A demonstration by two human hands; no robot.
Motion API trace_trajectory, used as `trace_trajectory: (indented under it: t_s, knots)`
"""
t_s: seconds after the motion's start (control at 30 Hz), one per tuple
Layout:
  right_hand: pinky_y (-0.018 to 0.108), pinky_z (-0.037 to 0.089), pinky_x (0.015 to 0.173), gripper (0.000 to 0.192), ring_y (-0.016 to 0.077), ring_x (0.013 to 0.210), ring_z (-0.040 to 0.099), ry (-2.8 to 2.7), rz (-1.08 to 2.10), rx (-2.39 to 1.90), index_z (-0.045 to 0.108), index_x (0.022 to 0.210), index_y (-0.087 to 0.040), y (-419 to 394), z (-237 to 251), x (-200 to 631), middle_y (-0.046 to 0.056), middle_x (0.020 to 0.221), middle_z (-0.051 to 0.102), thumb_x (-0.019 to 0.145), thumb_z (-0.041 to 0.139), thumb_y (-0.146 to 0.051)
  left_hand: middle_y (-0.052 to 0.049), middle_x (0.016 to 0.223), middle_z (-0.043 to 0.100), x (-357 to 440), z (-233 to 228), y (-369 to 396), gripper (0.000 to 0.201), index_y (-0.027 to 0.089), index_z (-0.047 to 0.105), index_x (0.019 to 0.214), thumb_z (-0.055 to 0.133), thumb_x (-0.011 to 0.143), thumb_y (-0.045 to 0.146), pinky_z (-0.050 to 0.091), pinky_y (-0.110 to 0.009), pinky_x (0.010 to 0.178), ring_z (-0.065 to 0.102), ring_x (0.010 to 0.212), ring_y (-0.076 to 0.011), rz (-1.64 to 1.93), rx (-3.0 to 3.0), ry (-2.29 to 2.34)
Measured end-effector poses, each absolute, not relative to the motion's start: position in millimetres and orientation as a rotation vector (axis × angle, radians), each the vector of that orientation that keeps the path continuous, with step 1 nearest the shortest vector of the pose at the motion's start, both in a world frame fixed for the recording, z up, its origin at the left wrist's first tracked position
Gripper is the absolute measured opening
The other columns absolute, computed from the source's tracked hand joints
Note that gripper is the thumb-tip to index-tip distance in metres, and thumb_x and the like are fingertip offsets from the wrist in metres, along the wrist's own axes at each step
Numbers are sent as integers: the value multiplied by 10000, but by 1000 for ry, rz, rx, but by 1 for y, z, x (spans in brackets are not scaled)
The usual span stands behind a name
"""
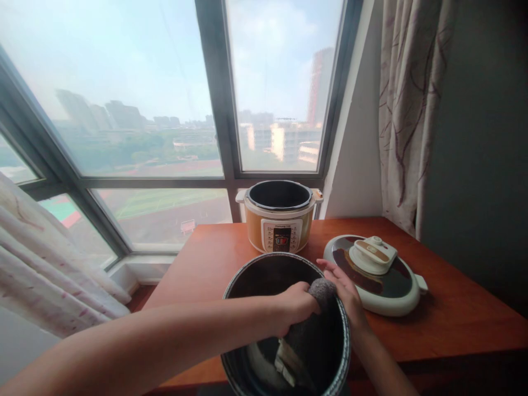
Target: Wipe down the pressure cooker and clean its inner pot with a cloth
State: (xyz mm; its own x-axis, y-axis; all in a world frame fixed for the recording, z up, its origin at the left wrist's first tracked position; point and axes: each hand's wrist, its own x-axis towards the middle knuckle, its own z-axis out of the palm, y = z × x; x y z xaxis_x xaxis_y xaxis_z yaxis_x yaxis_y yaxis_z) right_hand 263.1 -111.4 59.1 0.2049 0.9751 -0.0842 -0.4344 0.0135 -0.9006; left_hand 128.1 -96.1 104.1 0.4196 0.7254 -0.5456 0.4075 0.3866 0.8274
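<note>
A dark inner pot (264,273) with a pale metal rim tilts towards me at the front of the table. My left hand (299,308) reaches inside it, fingers closed around a bunched grey cloth (323,289). The cloth presses against the right inner wall, and a pale part of it hangs lower down. My right hand (344,289) holds the pot from outside at its right rim, thumb side up and fingers along the wall. Whether the pot's base rests on anything is hidden.
Behind the pot stands an electric pressure cooker (254,225), its top uncovered. To the right, a round cooker lid (388,308) lies on the reddish-brown wooden table (198,264). Large windows (144,110) rise behind, with curtains (406,110) at both sides.
</note>
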Motion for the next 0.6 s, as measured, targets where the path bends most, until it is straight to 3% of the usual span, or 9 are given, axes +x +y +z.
trace_trajectory:
  t_s: [0.1, 0.2, 0.43, 0.6]
  knots:
    - [244, 349, 532, 480, 122, 547, 477, -652, 1201, -965, 658, 1078, -214, -106, 58, 260, -46, 677, 589, 682, 815, -435, -54, 789, 645, 127, 102, -99, 470, 207, 581, 1044, 670, 582, 218, 525, -413, 690, 657, 844, -324, 289, 1189, 1261]
    - [251, 381, 555, 434, 134, 594, 509, -636, 1172, -957, 654, 1032, -221, -103, 56, 256, -36, 732, 600, 684, 819, -421, -65, 833, 635, 123, 98, -104, 561, 203, 535, 1120, 678, 579, 235, 517, -414, 702, 654, 874, -333, 303, 1197, 1330]
    - [270, 432, 603, 340, 159, 663, 558, -630, 1082, -993, 652, 942, -235, -103, 56, 244, -28, 757, 622, 702, 801, -425, -118, 931, 695, 114, 97, -103, 318, 197, 674, 920, 675, 606, 248, 527, -430, 750, 667, 896, -353, 164, 1448, 1243]
    - [256, 429, 587, 400, 148, 636, 550, -642, 1050, -994, 646, 983, -236, -96, 53, 246, -41, 726, 604, 681, 819, -435, -222, 1036, 715, 117, 114, -103, 459, 116, 695, 1060, 615, 608, 112, 554, -441, 724, 694, 935, -405, -209, 2012, 1194]
